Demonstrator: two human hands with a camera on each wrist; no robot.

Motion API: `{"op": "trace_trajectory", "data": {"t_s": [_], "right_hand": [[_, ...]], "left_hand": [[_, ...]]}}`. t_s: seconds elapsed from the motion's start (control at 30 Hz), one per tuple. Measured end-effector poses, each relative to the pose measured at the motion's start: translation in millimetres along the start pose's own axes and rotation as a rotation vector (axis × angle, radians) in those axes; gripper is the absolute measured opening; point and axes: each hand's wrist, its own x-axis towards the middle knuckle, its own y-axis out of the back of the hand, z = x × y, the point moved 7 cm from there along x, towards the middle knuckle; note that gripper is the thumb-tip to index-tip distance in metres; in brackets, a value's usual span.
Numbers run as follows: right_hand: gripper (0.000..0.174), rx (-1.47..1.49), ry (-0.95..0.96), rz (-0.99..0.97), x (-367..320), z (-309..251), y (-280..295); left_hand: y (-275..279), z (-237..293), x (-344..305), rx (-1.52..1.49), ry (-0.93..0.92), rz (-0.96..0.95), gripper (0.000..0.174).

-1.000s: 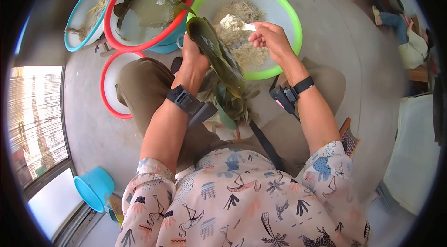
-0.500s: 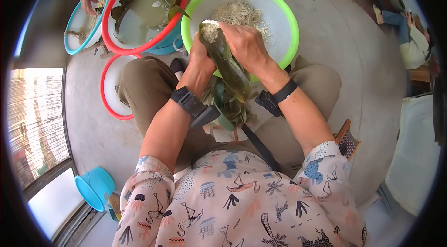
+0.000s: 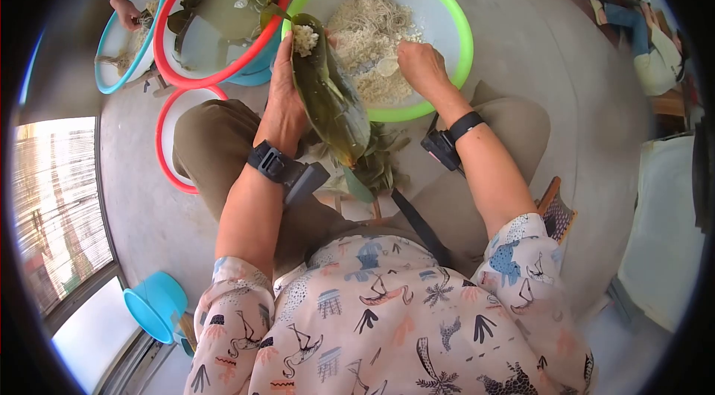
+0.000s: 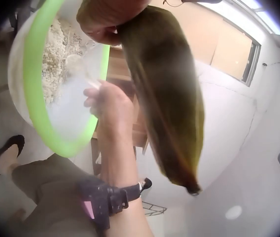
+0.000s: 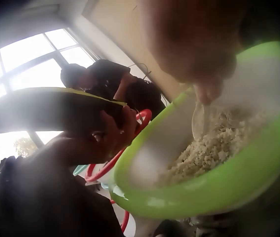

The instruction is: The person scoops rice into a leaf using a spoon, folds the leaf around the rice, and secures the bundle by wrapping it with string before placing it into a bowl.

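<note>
In the head view my left hand (image 3: 284, 97) grips long green leaves (image 3: 333, 108) bent into a trough, with a clump of rice (image 3: 304, 39) in the upper end. The leaves' outer side and pointed tip show in the left wrist view. My right hand (image 3: 423, 68) is over the green-rimmed basin (image 3: 465, 41) and pinches a pale spoon (image 3: 387, 66) by its handle. In the right wrist view the spoon's bowl (image 5: 198, 122) dips to the loose rice (image 5: 214, 148) in the basin. A bundle of thin strings (image 3: 387, 19) lies on the rice there.
Left of the green basin stands a red-rimmed basin (image 3: 159, 37) with leaves in cloudy water. Beyond it, another person's hand (image 3: 128, 13) works at a blue-rimmed basin (image 3: 101, 67). More leaves (image 3: 383, 160) lie between my knees. A blue bucket (image 3: 155, 305) stands at lower left.
My right hand carried a spoonful of rice to the leaves, put it into their upper end, then moved right and back to the basin. The leaves have shifted left with my left hand.
</note>
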Motion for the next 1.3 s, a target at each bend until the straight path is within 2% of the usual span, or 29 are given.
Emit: {"op": "trace_trajectory", "data": {"t_s": [0.1, 0.17, 0.23, 0.27, 0.33, 0.37, 0.43, 0.47, 0.53, 0.57, 0.63, 0.77, 0.83, 0.97, 1.07, 1.13, 1.17, 1.23, 1.3], "right_hand": [[0.013, -0.009, 0.003, -0.098, -3, 6, -21], [0.013, 0.011, 0.010, -0.130, -4, 8, -33], [0.014, 0.062, 0.151, -0.211, -5, -5, -46], [0.014, 0.061, 0.150, -0.213, -4, -5, -49], [0.017, 0.602, -0.263, -0.385, -9, 0, -54], [0.017, 0.602, -0.261, -0.388, -8, 0, -56], [0.022, 0.773, -0.424, -0.476, -10, 6, -71], [0.022, 0.774, -0.422, -0.477, -8, 7, -76], [0.020, 0.866, -0.573, -0.536, -11, 18, -98], [0.020, 0.866, -0.571, -0.536, -11, 19, -105], [0.021, 1.049, -0.666, -0.554, -15, 15, -116], [0.020, 1.168, -0.711, -0.592, -15, 6, -113], [0.021, 1.257, -0.737, -0.607, -14, 4, -113], [0.018, 1.396, -0.709, -0.561, -10, 5, -107], [0.021, 1.462, -0.671, -0.485, -5, -3, -77], [0.024, 1.397, -0.632, -0.365, 0, -7, -46], [0.024, 1.394, -0.624, -0.369, -1, -12, -37], [0.028, 1.345, -0.405, -0.155, 7, -20, -2], [0.027, 1.293, -0.314, -0.100, 8, -34, 23]], "left_hand": [[-1, 13, -13, 0.066, -0.111, 0.128, 0.040], [3, 20, -13, 0.121, -0.145, 0.108, 0.040], [5, 29, -10, 0.173, -0.182, 0.030, 0.039], [9, 31, -8, 0.172, -0.181, 0.031, 0.039], [13, 35, -7, 0.188, -0.216, 0.062, 0.037], [14, 35, -8, 0.187, -0.218, 0.064, 0.037], [10, 40, -12, 0.251, -0.280, 0.060, 0.035], [9, 40, -14, 0.251, -0.282, 0.061, 0.035], [6, 38, -16, 0.211, -0.262, 0.006, 0.026], [5, 37, -16, 0.212, -0.264, 0.006, 0.026], [8, 38, -16, 0.214, -0.281, 0.067, 0.026], [10, 37, -12, 0.238, -0.264, 0.038, 0.026], [12, 38, -13, 0.225, -0.285, 0.093, 0.026], [15, 36, -11, 0.206, -0.286, 0.120, 0.027], [17, 32, -7, 0.230, -0.266, 0.111, 0.029], [28, 32, -3, 0.223, -0.315, 0.228, 0.031], [32, 30, 1, 0.220, -0.323, 0.227, 0.031], [41, 23, 11, 0.172, -0.272, 0.235, 0.034], [44, 10, 15, 0.114, -0.194, 0.299, 0.041]]}}
